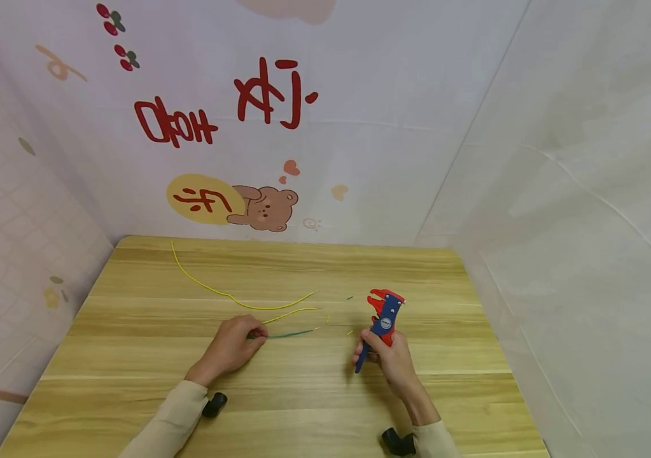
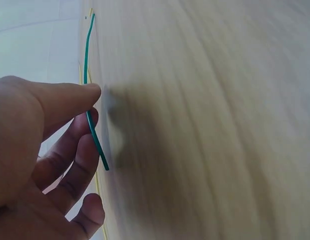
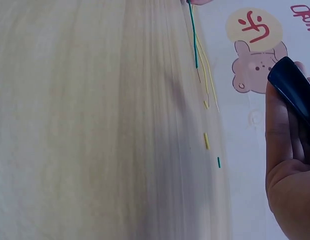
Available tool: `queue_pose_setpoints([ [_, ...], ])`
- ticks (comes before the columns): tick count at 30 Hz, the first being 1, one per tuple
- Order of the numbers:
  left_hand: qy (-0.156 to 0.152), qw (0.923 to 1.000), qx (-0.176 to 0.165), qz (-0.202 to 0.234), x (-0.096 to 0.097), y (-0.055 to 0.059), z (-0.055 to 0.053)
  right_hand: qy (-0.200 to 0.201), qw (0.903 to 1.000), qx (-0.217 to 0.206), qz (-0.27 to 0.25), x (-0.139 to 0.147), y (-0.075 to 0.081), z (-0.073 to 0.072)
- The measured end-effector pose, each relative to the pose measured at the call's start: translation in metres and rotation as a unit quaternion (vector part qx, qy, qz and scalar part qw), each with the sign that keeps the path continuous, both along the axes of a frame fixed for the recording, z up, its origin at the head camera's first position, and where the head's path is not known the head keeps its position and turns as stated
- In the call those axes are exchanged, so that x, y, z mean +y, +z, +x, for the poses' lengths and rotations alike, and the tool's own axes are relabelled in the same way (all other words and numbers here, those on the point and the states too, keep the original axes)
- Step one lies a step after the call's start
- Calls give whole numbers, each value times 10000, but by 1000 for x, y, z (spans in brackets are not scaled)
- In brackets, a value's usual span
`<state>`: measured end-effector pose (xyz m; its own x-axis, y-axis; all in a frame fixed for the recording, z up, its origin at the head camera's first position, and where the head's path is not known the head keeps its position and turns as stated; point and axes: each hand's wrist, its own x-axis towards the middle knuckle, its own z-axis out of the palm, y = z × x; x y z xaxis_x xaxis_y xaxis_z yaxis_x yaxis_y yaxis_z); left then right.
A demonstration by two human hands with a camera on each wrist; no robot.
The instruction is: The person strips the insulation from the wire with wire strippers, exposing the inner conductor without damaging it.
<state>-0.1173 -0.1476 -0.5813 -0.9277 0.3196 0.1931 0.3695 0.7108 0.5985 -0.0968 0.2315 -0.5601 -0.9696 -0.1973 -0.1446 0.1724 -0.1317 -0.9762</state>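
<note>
My left hand (image 1: 235, 343) pinches a short green wire (image 2: 86, 55) between thumb and fingers. The wire's far end points right across the table, and a stripped bare tip (image 3: 199, 75) shows there. In my right hand (image 1: 395, 364) I grip a red and blue wire stripper (image 1: 387, 318), its red jaws pointing up and away. Only the dark handle end (image 3: 295, 87) of the tool shows in the right wrist view. Just beyond my left hand lies a yellow wire (image 1: 293, 312), partly hidden by the fingers. A longer yellow wire (image 1: 205, 285) curves behind it.
Small cut bits of insulation lie between the hands: a yellow bit (image 1: 328, 319), another yellow bit (image 1: 350, 333) and a green bit (image 1: 350, 298). Black bands (image 1: 398, 441) sit near the wrists. A white printed wall (image 1: 359, 191) rises behind the wooden table (image 1: 302, 401).
</note>
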Motion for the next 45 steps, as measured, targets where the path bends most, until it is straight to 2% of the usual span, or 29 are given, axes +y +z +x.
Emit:
queue_pose_setpoints([
  [4,91,9998,155,-120,8,0,-1,-63,9999,-79,66,4,-1,-1],
  [10,205,9994,184,-193,15,-1,-1,-280,9988,-310,248,12,-1,-4],
  [18,258,9990,219,-279,17,-5,-2,-620,9942,-553,683,24,-3,-10],
  [25,281,9988,365,-188,16,-6,0,-690,9905,-637,1003,33,-7,-15],
  [30,255,9981,554,70,7,-5,6,-642,9874,-721,1255,44,-10,-17],
  [39,305,9972,530,424,-19,3,14,-502,9803,-810,1730,60,-8,-23],
  [45,425,9944,828,508,-32,3,15,-493,9743,-847,2028,67,-8,-27],
])
